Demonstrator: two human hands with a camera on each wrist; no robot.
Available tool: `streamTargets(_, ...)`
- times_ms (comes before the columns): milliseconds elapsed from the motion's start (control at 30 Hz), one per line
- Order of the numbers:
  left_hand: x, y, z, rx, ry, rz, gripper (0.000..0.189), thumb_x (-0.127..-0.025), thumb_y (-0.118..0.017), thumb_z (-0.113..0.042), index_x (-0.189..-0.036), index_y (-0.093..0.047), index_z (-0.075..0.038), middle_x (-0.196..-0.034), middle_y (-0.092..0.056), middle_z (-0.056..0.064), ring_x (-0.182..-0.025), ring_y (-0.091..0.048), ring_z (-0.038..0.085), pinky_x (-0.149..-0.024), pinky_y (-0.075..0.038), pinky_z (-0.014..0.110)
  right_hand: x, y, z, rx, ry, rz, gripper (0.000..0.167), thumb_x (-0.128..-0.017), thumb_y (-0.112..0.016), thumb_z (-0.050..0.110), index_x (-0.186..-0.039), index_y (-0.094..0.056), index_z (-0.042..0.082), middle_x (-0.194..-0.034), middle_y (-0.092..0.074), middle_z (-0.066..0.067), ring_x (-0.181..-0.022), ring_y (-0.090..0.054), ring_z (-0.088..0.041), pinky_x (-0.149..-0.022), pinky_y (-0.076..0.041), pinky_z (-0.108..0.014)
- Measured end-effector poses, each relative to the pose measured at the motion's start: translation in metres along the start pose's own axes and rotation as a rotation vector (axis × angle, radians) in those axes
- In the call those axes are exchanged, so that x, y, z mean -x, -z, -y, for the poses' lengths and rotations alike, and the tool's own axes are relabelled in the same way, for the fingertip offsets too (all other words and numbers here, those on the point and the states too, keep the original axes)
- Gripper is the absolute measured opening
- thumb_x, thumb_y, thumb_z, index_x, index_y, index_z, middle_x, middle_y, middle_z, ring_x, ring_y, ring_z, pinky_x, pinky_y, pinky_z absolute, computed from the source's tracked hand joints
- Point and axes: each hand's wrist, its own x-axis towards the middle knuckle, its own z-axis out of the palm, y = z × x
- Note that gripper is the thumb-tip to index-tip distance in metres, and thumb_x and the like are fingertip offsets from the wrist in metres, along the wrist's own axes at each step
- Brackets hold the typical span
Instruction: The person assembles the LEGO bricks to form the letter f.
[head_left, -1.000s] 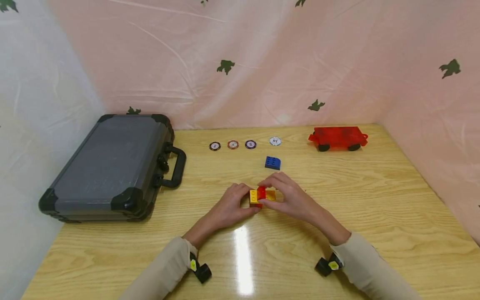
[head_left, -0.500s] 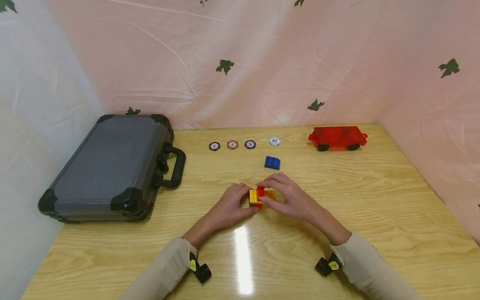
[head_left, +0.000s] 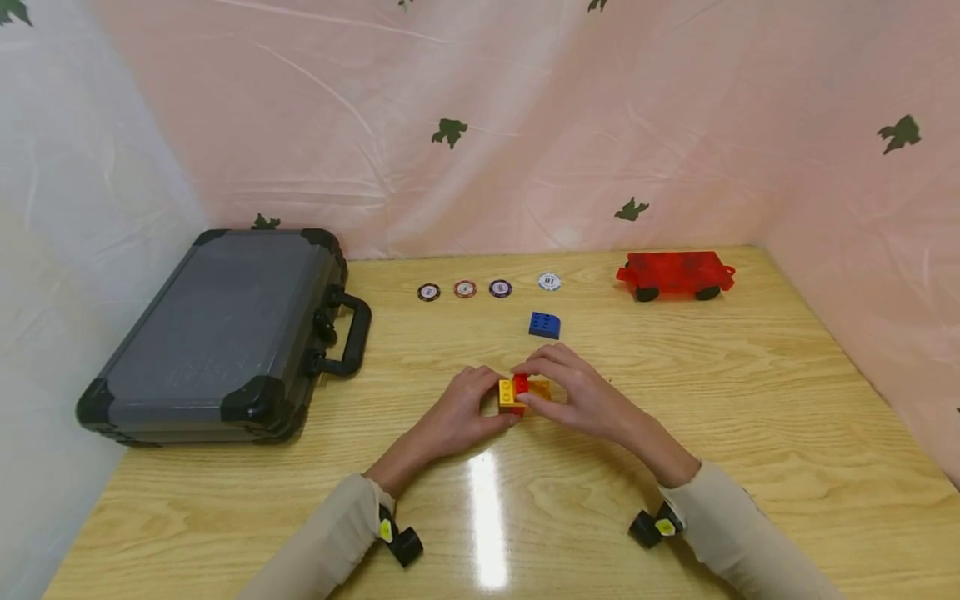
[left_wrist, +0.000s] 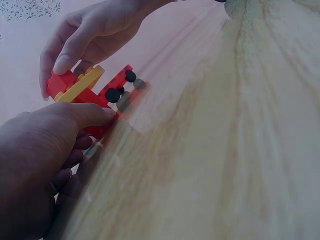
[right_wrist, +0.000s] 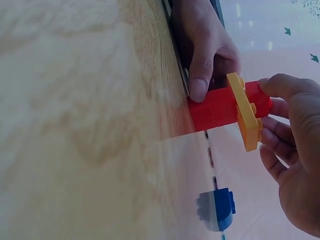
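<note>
Between my hands stands a small stack of toy building bricks. Red bricks (right_wrist: 212, 111) form its base on the table, and a flat yellow brick (right_wrist: 244, 120) lies across them, overhanging to the right. On top of the yellow one sits another red brick (right_wrist: 256, 96). My left hand (head_left: 467, 410) grips the base low down, its thumb on the near side and fingers behind. My right hand (head_left: 583, 395) pinches the top red brick between thumb and fingers. Just beyond the stack lies a blue brick (head_left: 544, 325) with one rounded end.
A grey hard case (head_left: 202, 333) lies at the left, its black handle (head_left: 358, 337) facing right. Along the back are several poker chips (head_left: 465, 289). A red wheeled toy wagon (head_left: 677, 273) stands back right, near the fabric wall (head_left: 525, 125).
My right thumb has shifted slightly on the top red brick. My left hand and the base of the stack keep their place.
</note>
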Motion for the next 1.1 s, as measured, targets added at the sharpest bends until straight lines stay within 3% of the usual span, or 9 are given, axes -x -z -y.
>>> streamTargets(733,0.0,0.0003,-0.0007,0.012,0.016,0.012,0.045,-0.092,-0.08,-0.028,-0.131,-0.066,-0.01,-0.119,-0.065,0.001,-0.106,-0.053,0.02,-0.092,-0.044,0.04,-0.0065,0.0046,0.0001,-0.006,0.006,0.051,0.028,-0.09,-0.079,0.008,-0.116,-0.074,0.002,-0.109,-0.065,-0.003,-0.104,-0.058,-0.021,-0.091,-0.052,-0.04)
streamTargets(1100,-0.0001,0.0015,-0.0019,0.009,0.014,0.012,0.043,-0.092,-0.081,-0.028,-0.127,-0.067,-0.009,-0.117,-0.065,0.001,-0.106,-0.053,0.021,-0.092,-0.045,0.041,-0.0048,0.0042,-0.002,-0.051,-0.034,0.067,0.027,-0.091,-0.078,0.007,-0.116,-0.073,0.003,-0.11,-0.065,-0.004,-0.105,-0.058,-0.021,-0.092,-0.052,-0.042)
